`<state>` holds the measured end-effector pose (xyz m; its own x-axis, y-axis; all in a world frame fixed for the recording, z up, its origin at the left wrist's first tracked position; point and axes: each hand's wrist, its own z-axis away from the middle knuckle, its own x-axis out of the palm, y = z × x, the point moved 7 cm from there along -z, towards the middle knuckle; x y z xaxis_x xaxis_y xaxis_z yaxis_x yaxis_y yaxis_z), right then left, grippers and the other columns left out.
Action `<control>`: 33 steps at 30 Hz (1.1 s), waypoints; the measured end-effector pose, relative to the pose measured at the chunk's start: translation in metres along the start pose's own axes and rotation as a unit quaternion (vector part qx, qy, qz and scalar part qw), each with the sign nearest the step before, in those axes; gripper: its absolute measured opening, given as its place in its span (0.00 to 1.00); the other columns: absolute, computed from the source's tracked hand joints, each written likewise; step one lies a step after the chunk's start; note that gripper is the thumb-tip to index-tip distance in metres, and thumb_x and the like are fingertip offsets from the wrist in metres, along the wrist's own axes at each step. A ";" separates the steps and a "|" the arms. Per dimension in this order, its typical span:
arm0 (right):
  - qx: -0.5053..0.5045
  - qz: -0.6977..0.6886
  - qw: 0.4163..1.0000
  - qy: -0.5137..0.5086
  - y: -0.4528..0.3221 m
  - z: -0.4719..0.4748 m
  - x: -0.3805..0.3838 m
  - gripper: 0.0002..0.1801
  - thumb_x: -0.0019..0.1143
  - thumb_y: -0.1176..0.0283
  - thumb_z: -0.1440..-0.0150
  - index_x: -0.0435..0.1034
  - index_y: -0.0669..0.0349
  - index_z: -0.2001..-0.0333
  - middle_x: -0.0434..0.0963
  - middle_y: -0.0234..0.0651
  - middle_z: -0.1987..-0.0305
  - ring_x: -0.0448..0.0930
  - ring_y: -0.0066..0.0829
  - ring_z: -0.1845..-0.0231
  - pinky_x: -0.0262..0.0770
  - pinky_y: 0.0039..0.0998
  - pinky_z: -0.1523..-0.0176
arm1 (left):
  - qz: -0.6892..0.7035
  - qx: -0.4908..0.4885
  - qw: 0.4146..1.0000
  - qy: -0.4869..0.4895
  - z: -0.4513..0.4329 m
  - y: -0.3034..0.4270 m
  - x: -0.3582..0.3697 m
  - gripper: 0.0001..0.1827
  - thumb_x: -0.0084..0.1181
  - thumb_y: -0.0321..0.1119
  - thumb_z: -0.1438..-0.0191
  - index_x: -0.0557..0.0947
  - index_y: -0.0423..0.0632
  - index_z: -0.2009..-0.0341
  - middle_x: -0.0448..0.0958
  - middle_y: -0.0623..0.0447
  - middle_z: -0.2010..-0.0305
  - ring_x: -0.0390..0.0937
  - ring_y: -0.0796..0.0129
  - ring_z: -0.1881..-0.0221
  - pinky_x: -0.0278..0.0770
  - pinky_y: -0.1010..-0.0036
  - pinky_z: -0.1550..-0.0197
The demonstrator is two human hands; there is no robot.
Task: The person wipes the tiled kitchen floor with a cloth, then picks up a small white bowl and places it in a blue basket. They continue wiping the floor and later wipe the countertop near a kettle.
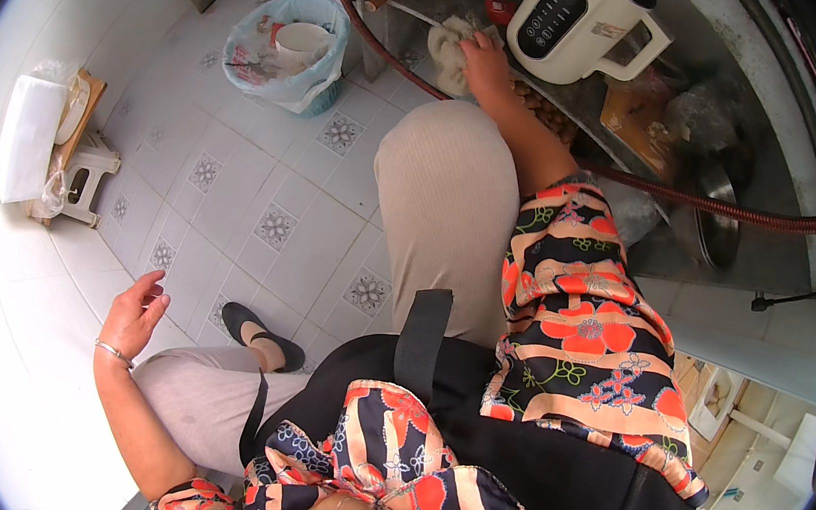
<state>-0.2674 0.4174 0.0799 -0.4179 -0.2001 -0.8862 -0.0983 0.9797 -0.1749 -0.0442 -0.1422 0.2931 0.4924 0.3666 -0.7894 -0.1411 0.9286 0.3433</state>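
My right hand point(484, 67) grips a crumpled, off-white cloth point(446, 49) at the front corner of a dark shelf point(762, 258). A cream blender jug point(593, 19) with a black button panel and a side handle stands just right of that hand. Below my wrist, partly covered by my arm, lie many small brown round things point(545, 112), too indistinct to name. My left hand point(133, 318), with a bracelet at the wrist, is held out over the left leg. Its fingers are apart and nothing is in them.
A dark red flexible hose point(745, 210) loops across the shelf front and past my right arm. On the tiled floor point(252, 162) stands a lined waste bin point(313, 97) holding a white bowl point(302, 40). A plastic stool point(95, 182) is by the left wall. A metal pan point(718, 215) leans at right.
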 end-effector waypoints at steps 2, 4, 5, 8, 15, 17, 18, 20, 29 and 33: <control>0.025 -0.042 0.998 0.030 0.012 0.025 -0.012 0.27 0.67 0.76 0.59 0.71 0.54 0.51 0.69 0.43 0.44 0.69 0.48 0.43 0.68 0.43 0.43 | -0.002 0.002 1.000 0.006 -0.002 -0.001 -0.003 0.22 0.56 0.33 0.43 0.73 0.45 0.43 0.78 0.44 0.58 0.77 0.61 0.59 0.76 0.69 0.54; 0.070 -0.085 0.992 0.069 0.022 0.051 -0.030 0.28 0.67 0.78 0.60 0.71 0.56 0.52 0.69 0.45 0.43 0.68 0.50 0.42 0.66 0.44 0.41 | -0.007 0.004 1.000 0.010 -0.006 -0.002 -0.001 0.23 0.57 0.33 0.43 0.73 0.45 0.43 0.78 0.44 0.59 0.77 0.61 0.60 0.76 0.69 0.54; 0.102 -0.110 0.984 0.094 0.025 0.064 -0.040 0.28 0.67 0.79 0.61 0.71 0.57 0.51 0.68 0.46 0.43 0.67 0.50 0.42 0.65 0.44 0.41 | -0.008 0.005 1.000 0.010 -0.004 -0.003 -0.002 0.22 0.57 0.33 0.43 0.73 0.44 0.43 0.78 0.44 0.59 0.77 0.61 0.60 0.76 0.69 0.54; 0.172 -0.134 0.959 0.181 0.042 0.093 -0.085 0.28 0.66 0.80 0.61 0.70 0.60 0.52 0.69 0.48 0.45 0.67 0.52 0.42 0.63 0.44 0.40 | -0.011 0.006 1.000 0.004 -0.004 -0.008 0.000 0.22 0.57 0.34 0.43 0.73 0.44 0.43 0.79 0.45 0.60 0.77 0.61 0.60 0.76 0.69 0.55; 0.356 0.026 0.925 0.132 0.153 0.120 -0.093 0.21 0.63 0.74 0.56 0.70 0.60 0.55 0.71 0.46 0.51 0.70 0.49 0.48 0.64 0.48 0.45 | -0.036 0.026 0.999 -0.019 -0.021 0.006 0.008 0.22 0.56 0.34 0.43 0.73 0.42 0.44 0.79 0.45 0.62 0.78 0.60 0.62 0.76 0.69 0.55; 0.387 0.098 0.910 0.108 0.157 0.114 -0.078 0.20 0.61 0.72 0.54 0.70 0.58 0.55 0.71 0.45 0.52 0.70 0.49 0.48 0.64 0.49 0.47 | -0.038 0.026 0.999 -0.019 -0.024 0.007 0.009 0.22 0.56 0.34 0.43 0.73 0.42 0.44 0.79 0.45 0.62 0.78 0.59 0.62 0.77 0.69 0.55; 0.402 0.133 0.901 0.095 0.157 0.112 -0.072 0.20 0.61 0.71 0.53 0.70 0.57 0.54 0.71 0.44 0.52 0.70 0.49 0.48 0.64 0.50 0.47 | -0.038 0.024 0.999 -0.019 -0.025 0.006 0.010 0.22 0.56 0.34 0.43 0.73 0.42 0.44 0.79 0.45 0.62 0.78 0.59 0.62 0.77 0.69 0.55; 0.418 0.127 0.896 0.079 0.171 0.103 -0.069 0.20 0.60 0.70 0.52 0.69 0.57 0.53 0.70 0.44 0.51 0.70 0.50 0.47 0.65 0.52 0.49 | -0.036 0.024 0.999 -0.019 -0.028 0.006 0.012 0.22 0.56 0.34 0.43 0.73 0.42 0.44 0.79 0.45 0.62 0.78 0.59 0.62 0.77 0.68 0.55; 0.431 0.101 0.889 -0.114 0.206 0.083 -0.070 0.20 0.53 0.74 0.43 0.66 0.58 0.46 0.67 0.48 0.44 0.70 0.48 0.45 0.71 0.49 0.46 | -0.032 0.013 0.999 -0.014 -0.016 -0.004 0.015 0.22 0.56 0.33 0.44 0.73 0.42 0.44 0.79 0.42 0.60 0.78 0.59 0.62 0.77 0.67 0.57; 0.374 0.126 0.913 -0.098 0.176 0.095 -0.074 0.20 0.55 0.73 0.44 0.66 0.57 0.47 0.65 0.46 0.41 0.69 0.47 0.42 0.71 0.49 0.46 | -0.024 0.023 0.999 0.020 0.000 0.004 0.005 0.23 0.57 0.32 0.45 0.73 0.41 0.45 0.79 0.41 0.60 0.77 0.58 0.62 0.77 0.67 0.57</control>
<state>-0.1683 0.6059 0.0738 -0.1648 -0.0332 -0.9858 0.6546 0.7439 -0.1345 -0.0425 -0.1370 0.2903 0.4623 0.3243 -0.8253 -0.0780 0.9420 0.3265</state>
